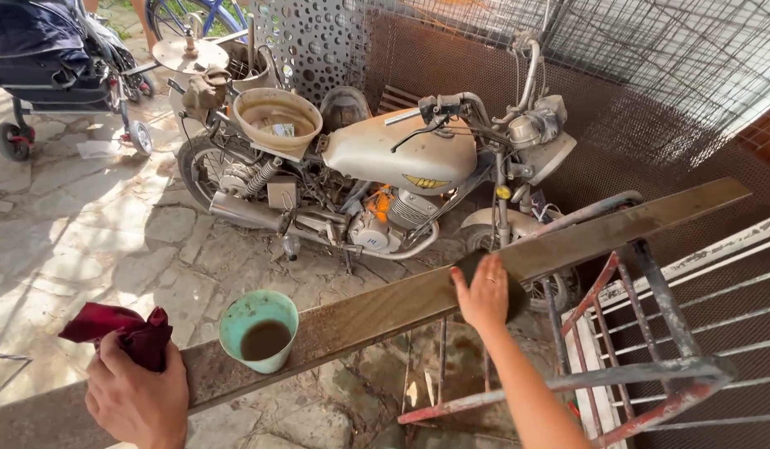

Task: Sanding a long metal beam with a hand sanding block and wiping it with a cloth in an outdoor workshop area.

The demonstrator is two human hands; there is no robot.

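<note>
A long flat metal bar (376,309) runs from the lower left up to the right. My right hand (483,293) presses a dark round pad (518,287) flat onto the bar near its middle. My left hand (137,397) rests on the bar's lower left end and grips a dark red rag (119,331). Between the hands, a teal cup (258,328) of brown liquid stands on the bar.
A dusty old motorcycle (385,175) stands behind the bar, on stone paving. A rusty red and grey metal frame (651,357) sits below the bar at the right. A stroller (61,75) is at the back left. Mesh fencing (634,75) closes the back.
</note>
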